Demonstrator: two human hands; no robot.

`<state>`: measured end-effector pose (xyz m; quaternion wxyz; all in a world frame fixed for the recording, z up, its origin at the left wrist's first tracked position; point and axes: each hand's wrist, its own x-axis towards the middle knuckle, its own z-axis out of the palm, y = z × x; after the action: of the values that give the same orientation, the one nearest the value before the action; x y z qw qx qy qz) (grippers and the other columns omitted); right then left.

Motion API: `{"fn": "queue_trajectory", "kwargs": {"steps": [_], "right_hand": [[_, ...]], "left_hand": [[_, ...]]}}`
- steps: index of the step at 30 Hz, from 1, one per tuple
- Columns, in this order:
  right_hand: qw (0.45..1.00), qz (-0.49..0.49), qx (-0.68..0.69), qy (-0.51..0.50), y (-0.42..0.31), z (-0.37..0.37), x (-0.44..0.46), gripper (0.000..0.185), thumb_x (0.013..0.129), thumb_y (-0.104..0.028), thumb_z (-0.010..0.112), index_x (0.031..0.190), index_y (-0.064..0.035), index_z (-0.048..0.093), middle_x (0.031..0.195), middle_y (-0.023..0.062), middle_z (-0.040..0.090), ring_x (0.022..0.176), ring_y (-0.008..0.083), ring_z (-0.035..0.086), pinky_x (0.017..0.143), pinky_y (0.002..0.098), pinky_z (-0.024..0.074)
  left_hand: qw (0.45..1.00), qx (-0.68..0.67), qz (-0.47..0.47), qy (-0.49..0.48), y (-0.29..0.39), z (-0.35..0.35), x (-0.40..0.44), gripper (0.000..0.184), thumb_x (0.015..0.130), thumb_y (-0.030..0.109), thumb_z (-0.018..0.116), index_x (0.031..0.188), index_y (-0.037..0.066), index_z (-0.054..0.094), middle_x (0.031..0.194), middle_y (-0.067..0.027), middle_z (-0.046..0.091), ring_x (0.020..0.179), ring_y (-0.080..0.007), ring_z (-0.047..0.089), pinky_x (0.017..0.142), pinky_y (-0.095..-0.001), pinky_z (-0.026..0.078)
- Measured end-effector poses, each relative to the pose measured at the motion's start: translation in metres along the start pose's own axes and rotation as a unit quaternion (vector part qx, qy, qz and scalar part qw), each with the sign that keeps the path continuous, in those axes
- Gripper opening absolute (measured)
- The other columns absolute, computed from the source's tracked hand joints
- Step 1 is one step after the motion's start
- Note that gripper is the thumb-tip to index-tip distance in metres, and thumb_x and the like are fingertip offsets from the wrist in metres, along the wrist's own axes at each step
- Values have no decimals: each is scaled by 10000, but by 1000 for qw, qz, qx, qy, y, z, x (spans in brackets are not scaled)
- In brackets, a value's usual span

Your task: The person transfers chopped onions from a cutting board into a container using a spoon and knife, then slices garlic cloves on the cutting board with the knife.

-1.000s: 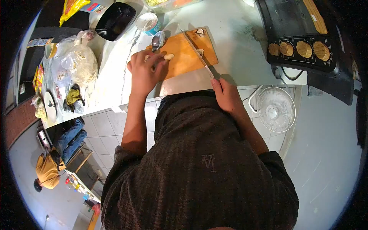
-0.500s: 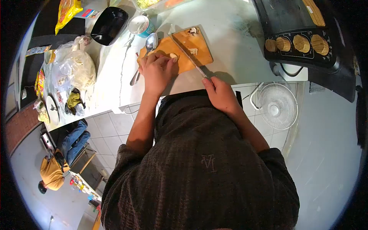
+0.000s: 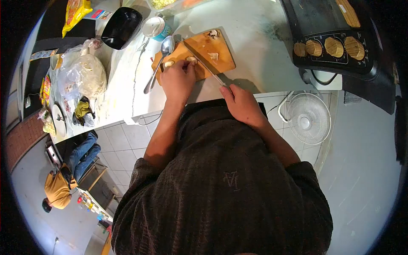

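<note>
My left hand (image 3: 178, 80) pinches a small pale mushroom piece (image 3: 191, 60) on the wooden cutting board (image 3: 204, 46). My right hand (image 3: 242, 103) is closed round the handle of a knife (image 3: 199, 58), whose blade lies slantwise over the board, just right of that piece. Another pale piece (image 3: 169, 63) sits by my left fingers. Further right on the board are a cut piece (image 3: 213, 56) and a darker scrap (image 3: 213, 33). A metal spoon (image 3: 167, 45) rests across the board's left edge.
Behind the board stand a tub (image 3: 154, 28) and a black bowl (image 3: 122, 28). Plastic bags (image 3: 87, 74) lie at the left. A black oven with wooden knobs (image 3: 334, 47) is at the right, and a white fan (image 3: 306, 118) below. A seated person (image 3: 59, 187) is at the far left.
My left hand has moved right and closed on the mushroom piece near the blade, uncovering another pale piece. The knife has shifted left with my right hand.
</note>
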<state>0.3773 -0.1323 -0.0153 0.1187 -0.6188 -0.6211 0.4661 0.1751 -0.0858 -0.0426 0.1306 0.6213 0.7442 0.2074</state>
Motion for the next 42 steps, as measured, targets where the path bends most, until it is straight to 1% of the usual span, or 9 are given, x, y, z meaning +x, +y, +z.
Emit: {"fn": "queue_trajectory", "kwargs": {"steps": [2, 8, 10, 14, 16, 22, 25, 37, 42], "right_hand": [[1000, 2, 2, 3, 1, -1, -1, 453, 1004, -388, 493, 885, 42, 571, 823, 297, 602, 830, 502, 572, 691, 499, 448], [1000, 11, 11, 24, 2, 0, 0, 439, 1006, -379, 491, 892, 37, 574, 818, 291, 606, 824, 497, 578, 692, 501, 454], [1000, -9, 7, 22, 1, 0, 2, 432, 1009, -371, 487, 892, 37, 571, 816, 293, 606, 821, 499, 580, 689, 502, 454], [1000, -3, -4, 19, 0, 3, 3, 427, 1011, -363, 484, 897, 40, 569, 817, 295, 607, 821, 500, 582, 688, 505, 456], [1000, 6, 3, 25, -1, 4, 3, 426, 1014, -361, 478, 903, 41, 565, 822, 299, 607, 832, 504, 579, 695, 514, 453], [999, -9, 6, 30, -3, 9, 7, 428, 1020, -357, 462, 895, 39, 562, 833, 305, 612, 844, 516, 575, 703, 547, 443], [999, -21, 5, 29, -8, 9, 8, 453, 1009, -392, 464, 902, 30, 589, 806, 321, 636, 820, 523, 614, 740, 592, 480], [999, -7, -18, 30, -10, 16, 12, 411, 1014, -358, 470, 893, 24, 563, 781, 310, 618, 804, 525, 585, 702, 582, 455], [999, -8, -27, 28, -14, 15, 12, 407, 1014, -354, 472, 903, 27, 563, 774, 320, 615, 805, 530, 586, 708, 586, 458]], "left_hand": [[1000, -27, -8, 11, -1, -1, 0, 185, 831, 254, 700, 825, 72, 732, 704, -125, 697, 671, -316, 679, 643, -438, 505], [999, 11, 11, 49, 0, 4, 1, 200, 833, 265, 704, 835, 67, 731, 722, -123, 705, 677, -315, 685, 654, -425, 514], [1000, 6, -1, 14, 9, -2, 3, 203, 839, 264, 699, 839, 63, 733, 738, -129, 709, 682, -323, 685, 671, -426, 525], [1000, 6, -2, 5, 14, -5, 5, 221, 845, 274, 690, 863, 57, 733, 758, -130, 714, 694, -326, 690, 693, -428, 535], [998, -2, -50, -27, 15, -6, 7, 244, 851, 292, 677, 898, 60, 735, 794, -129, 721, 730, -326, 698, 705, -426, 541], [995, -6, -75, -72, 12, -2, 11, 282, 860, 320, 661, 952, 65, 738, 847, -140, 725, 800, -332, 702, 718, -423, 544], [993, -38, -80, -82, 6, 1, 14, 284, 862, 313, 663, 966, 59, 735, 851, -152, 722, 807, -339, 701, 727, -423, 544], [986, -51, -113, -115, 11, -5, 18, 303, 870, 331, 666, 943, 46, 735, 851, -162, 720, 815, -348, 699, 736, -421, 542], [987, -54, -101, -111, 7, -2, 17, 317, 870, 341, 660, 951, 45, 737, 852, -160, 722, 818, -348, 699, 740, -421, 540]]}}
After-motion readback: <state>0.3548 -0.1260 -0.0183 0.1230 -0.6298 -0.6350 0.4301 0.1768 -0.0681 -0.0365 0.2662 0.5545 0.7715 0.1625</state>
